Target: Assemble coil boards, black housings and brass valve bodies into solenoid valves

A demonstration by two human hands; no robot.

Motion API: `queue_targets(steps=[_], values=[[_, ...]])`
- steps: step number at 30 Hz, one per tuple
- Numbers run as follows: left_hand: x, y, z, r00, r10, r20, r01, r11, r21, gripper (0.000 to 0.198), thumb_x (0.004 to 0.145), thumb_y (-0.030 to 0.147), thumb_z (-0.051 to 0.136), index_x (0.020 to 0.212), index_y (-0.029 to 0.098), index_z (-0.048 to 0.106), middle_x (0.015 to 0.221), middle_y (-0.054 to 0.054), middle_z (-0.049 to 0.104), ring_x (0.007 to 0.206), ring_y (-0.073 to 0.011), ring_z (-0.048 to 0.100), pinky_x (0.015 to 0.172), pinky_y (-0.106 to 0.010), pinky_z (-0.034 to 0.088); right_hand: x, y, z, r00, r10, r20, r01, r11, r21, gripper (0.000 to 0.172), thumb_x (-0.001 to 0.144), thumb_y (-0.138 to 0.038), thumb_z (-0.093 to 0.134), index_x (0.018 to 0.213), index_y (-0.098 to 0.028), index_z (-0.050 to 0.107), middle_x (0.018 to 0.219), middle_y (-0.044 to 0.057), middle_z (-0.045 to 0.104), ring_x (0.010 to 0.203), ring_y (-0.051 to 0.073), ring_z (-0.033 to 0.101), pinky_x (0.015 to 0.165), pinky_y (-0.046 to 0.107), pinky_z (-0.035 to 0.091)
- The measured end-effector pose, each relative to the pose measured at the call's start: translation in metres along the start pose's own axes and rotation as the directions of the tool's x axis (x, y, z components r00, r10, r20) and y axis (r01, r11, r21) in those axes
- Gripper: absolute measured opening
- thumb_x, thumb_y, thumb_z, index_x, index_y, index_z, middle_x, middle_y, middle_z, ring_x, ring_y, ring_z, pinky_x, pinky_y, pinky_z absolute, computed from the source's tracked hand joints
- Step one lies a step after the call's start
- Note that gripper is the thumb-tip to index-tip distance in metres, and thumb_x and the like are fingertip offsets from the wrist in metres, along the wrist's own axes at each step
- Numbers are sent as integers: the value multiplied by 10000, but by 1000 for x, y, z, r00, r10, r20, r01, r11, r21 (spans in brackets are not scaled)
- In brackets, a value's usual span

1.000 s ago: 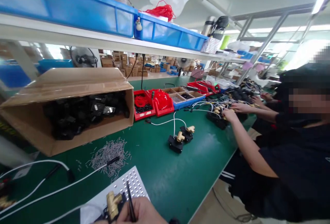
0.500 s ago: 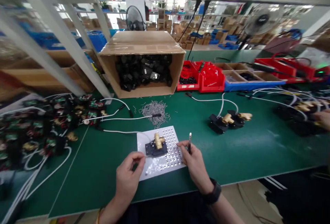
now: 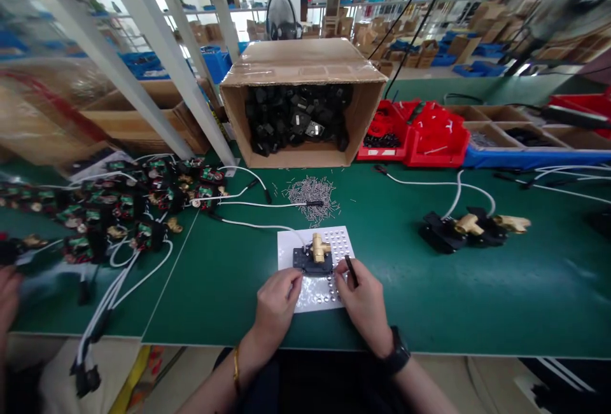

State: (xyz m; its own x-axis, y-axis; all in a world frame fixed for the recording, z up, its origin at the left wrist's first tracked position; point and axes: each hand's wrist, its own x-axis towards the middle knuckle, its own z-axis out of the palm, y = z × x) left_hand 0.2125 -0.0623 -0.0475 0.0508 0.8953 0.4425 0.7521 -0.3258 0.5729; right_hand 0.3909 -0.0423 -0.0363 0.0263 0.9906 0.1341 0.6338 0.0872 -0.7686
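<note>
A black plastic housing [image 3: 312, 265] with a brass T-shaped fitting [image 3: 319, 248] on top and a white cable rests on a white sheet [image 3: 308, 303] of small shiny round dots. My left hand [image 3: 278, 303] is pinched at the housing's near left corner; what lies between its fingertips is hidden. At the housing's right end is my right hand [image 3: 363, 296], curled around a slim, dark, pen-like tool [image 3: 352, 271] that points up and away from me. Its thumb and index fingertips come together beside the housing.
Behind the sheet lies a pile of small metal pins [image 3: 312, 194], before a carton [image 3: 305, 158] of black parts. Wired assemblies [image 3: 143, 204] crowd the left; two brass-fitted units [image 3: 442, 233] lie right. Red bins [image 3: 436, 156] stand behind them. Another person's hand [image 3: 8, 290] shows far left.
The camera view has swung left. Both my hands have moved in to the housing, the left from the sheet's left part and the right from its dotted side. The tool stays in my right hand.
</note>
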Motion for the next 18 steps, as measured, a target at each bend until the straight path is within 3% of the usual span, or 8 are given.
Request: queue_targets(steps=[11, 18], values=[[4, 0, 1, 999, -24, 29, 24, 1000, -9, 112, 844, 183, 528, 828, 156, 635, 757, -37, 703, 688, -140, 663, 667, -232, 518, 2, 0, 2, 984, -166, 65, 170, 984, -53, 129, 795, -108, 423, 755, -187, 517, 732, 40, 577, 693, 174, 561, 640, 264, 417], [11, 3, 3, 981, -190, 43, 194, 974, -118, 111, 806, 215, 577, 726, 172, 641, 685, -14, 682, 623, -137, 640, 593, -224, 494, 9, 6, -11, 976, -170, 139, 174, 985, -19, 138, 853, -203, 462, 818, -184, 594, 789, 60, 647, 725, 190, 607, 662, 278, 446]])
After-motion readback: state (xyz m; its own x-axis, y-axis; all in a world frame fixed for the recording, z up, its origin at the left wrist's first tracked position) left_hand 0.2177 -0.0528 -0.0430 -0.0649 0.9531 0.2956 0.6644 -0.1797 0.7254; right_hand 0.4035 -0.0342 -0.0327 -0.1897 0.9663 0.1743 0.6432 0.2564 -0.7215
